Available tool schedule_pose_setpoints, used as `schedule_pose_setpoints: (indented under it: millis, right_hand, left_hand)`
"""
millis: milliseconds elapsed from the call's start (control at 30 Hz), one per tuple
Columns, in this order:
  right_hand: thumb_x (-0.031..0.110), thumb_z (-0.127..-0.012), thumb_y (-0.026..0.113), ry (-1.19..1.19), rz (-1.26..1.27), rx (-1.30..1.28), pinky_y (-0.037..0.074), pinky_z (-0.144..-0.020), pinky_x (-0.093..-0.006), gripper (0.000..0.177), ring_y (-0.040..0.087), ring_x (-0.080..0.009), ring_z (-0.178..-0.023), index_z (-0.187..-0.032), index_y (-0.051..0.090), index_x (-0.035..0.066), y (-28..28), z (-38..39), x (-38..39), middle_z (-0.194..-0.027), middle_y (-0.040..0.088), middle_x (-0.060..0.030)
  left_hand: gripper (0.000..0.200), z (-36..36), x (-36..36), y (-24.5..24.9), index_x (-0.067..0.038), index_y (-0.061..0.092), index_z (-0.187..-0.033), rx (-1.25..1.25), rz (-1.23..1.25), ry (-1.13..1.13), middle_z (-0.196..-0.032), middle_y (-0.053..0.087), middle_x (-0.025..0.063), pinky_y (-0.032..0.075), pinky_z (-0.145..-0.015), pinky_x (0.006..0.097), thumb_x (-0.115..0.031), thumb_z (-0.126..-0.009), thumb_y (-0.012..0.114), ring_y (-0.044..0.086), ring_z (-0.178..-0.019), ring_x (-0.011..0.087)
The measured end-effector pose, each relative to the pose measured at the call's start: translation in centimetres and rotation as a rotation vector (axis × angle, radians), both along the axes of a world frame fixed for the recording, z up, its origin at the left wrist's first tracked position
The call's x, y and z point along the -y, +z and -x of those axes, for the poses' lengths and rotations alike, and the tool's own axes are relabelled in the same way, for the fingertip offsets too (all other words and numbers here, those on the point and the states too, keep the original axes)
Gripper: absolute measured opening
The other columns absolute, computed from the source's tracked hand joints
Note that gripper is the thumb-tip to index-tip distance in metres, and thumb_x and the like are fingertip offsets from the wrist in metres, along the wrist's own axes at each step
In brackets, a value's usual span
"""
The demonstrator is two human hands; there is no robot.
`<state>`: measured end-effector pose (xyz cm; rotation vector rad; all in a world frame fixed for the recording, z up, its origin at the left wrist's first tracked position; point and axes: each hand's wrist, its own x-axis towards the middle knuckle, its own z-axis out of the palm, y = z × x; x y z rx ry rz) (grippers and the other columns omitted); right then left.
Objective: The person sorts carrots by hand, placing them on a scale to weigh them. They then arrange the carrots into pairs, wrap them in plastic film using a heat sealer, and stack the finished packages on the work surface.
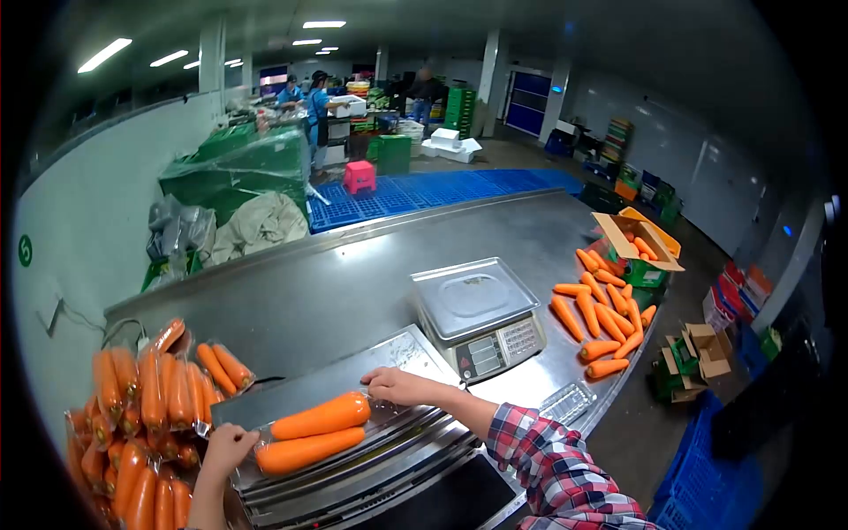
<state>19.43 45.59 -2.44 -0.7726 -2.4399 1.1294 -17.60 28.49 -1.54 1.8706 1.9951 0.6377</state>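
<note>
- Two carrots (320,416) lie side by side on the metal plate (412,352), between the hands; parallel placing probably keeps the pair compact
- Left hand (230,444): fingers curled nearly closed at the left ends, apparently pinching clear film (367,394), perhaps to steady it
- Right hand (397,386): half-curled, fingertips down by the upper carrot's right end; cannot tell if film is gripped
- Bagged carrots (153,390) heaped beside left hand, loose carrots (586,313) beyond the scale (475,305), likely for easy reach
</note>
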Motion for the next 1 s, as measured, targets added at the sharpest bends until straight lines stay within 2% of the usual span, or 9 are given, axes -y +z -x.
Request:
schedule_pose_setpoints:
  millis: [33, 133, 267, 433, 600, 667, 700, 833, 1000]
  right_hand:
    - [0.025, -0.091, 0.046, 0.051, -0.018, -0.056, 0.050, -0.079, -0.0365, 0.032, 0.058, -0.0243, -0.098, -0.100, 0.060, -0.002, 0.2, 0.0, 0.0, -0.109, 0.057, -0.0186]
    - [0.024, -0.094, 0.045, -0.037, 0.921, -0.098, 0.050, -0.083, -0.0303, 0.033, 0.061, -0.0221, -0.096, -0.111, 0.056, -0.002, 2.9, -0.5, 2.1, -0.115, 0.056, -0.0176]
    - [0.025, -0.095, 0.043, -0.106, 0.723, 0.060, 0.054, -0.062, -0.0301, 0.031, 0.063, -0.0187, -0.070, -0.106, 0.055, -0.002, 3.4, -0.5, 2.4, -0.083, 0.063, -0.0110]
    - [0.017, -0.091, 0.044, -0.316, -0.041, 0.213, 0.050, -0.052, -0.0321, 0.023, 0.061, -0.0236, -0.052, -0.086, 0.054, -0.003, 3.8, 2.1, 5.1, -0.059, 0.058, -0.0135]
    - [0.021, -0.091, 0.044, -0.182, 0.172, 0.300, 0.048, -0.051, -0.0330, 0.028, 0.060, -0.0214, -0.052, -0.084, 0.057, -0.002, 7.3, -1.9, 10.9, -0.060, 0.060, -0.0117]
    - [0.021, -0.088, 0.046, -0.148, 0.119, 0.307, 0.048, -0.067, -0.0437, 0.027, 0.061, -0.0379, -0.072, -0.083, 0.059, -0.002, 9.0, -4.1, 14.7, -0.075, 0.061, -0.0234]
    - [0.025, -0.092, 0.043, -0.042, 0.089, 0.298, 0.047, -0.051, -0.0308, 0.027, 0.058, -0.0186, -0.050, -0.091, 0.058, 0.003, 7.6, -5.4, 15.4, -0.062, 0.060, -0.0091]
    - [0.027, -0.092, 0.043, -0.063, 0.119, 0.358, 0.049, -0.060, -0.0394, 0.027, 0.061, -0.0336, -0.062, -0.092, 0.056, 0.004, 3.2, -7.1, 19.6, -0.070, 0.061, -0.0182]
    - [0.024, -0.086, 0.060, -0.384, 0.127, 0.140, 0.049, -0.057, -0.0382, 0.030, 0.063, -0.0330, -0.065, -0.104, 0.049, 0.002, -0.6, -6.6, 23.0, -0.071, 0.061, -0.0184]
  left_hand:
    - [0.032, 0.4, 0.1, -0.4, 0.004, 0.061, -0.068, -0.112, -0.097, -0.072, -0.065, 0.057, 0.0116, 0.043, -0.055, 0.0307, -0.026, -0.078, 0.064, 0.056, -0.059, 0.0179]
    - [0.031, 0.1, 1.2, 0.7, 0.005, 0.061, -0.071, 0.280, 0.117, 0.091, -0.070, 0.061, 0.0103, 0.044, -0.056, 0.0298, -0.025, -0.080, 0.064, 0.058, -0.061, 0.0174]
    - [0.016, -2.3, 2.8, 1.8, 0.002, 0.054, -0.093, 0.894, 0.291, 0.210, -0.062, 0.058, 0.0087, 0.047, -0.045, 0.0266, -0.013, -0.088, 0.054, 0.057, -0.051, 0.0156]
    - [0.015, -4.0, 3.4, 1.5, 0.001, 0.051, -0.083, 0.695, 0.161, 0.310, -0.054, 0.052, 0.0060, 0.034, -0.030, 0.0240, -0.013, -0.089, 0.051, 0.045, -0.035, 0.0115]
    - [0.016, -6.2, 10.8, 4.0, -0.001, 0.057, -0.075, 0.832, 0.330, 0.372, -0.051, 0.053, 0.0038, 0.030, -0.030, 0.0214, -0.012, -0.086, 0.054, 0.043, -0.034, 0.0080]
    - [0.021, -8.7, 14.6, 6.7, -0.002, 0.059, -0.068, 0.769, 0.444, 0.412, -0.051, 0.054, 0.0032, 0.032, -0.033, 0.0219, -0.014, -0.085, 0.056, 0.046, -0.036, 0.0092]
    - [0.018, -9.2, 16.6, 6.6, -0.005, 0.058, -0.076, 0.714, 0.483, 0.373, -0.055, 0.054, 0.0020, 0.030, -0.035, 0.0198, -0.019, -0.087, 0.056, 0.045, -0.040, 0.0063]
    - [0.025, -10.4, 21.9, 3.0, -0.006, 0.061, -0.093, 0.729, 0.709, 0.479, -0.073, 0.061, 0.0077, 0.041, -0.047, 0.0245, -0.028, -0.081, 0.067, 0.055, -0.057, 0.0124]
    - [0.014, -13.1, 27.0, -3.1, -0.005, 0.054, -0.075, 1.055, 0.284, 0.684, -0.053, 0.051, 0.0023, 0.032, -0.034, 0.0211, -0.012, -0.084, 0.061, 0.044, -0.038, 0.0089]
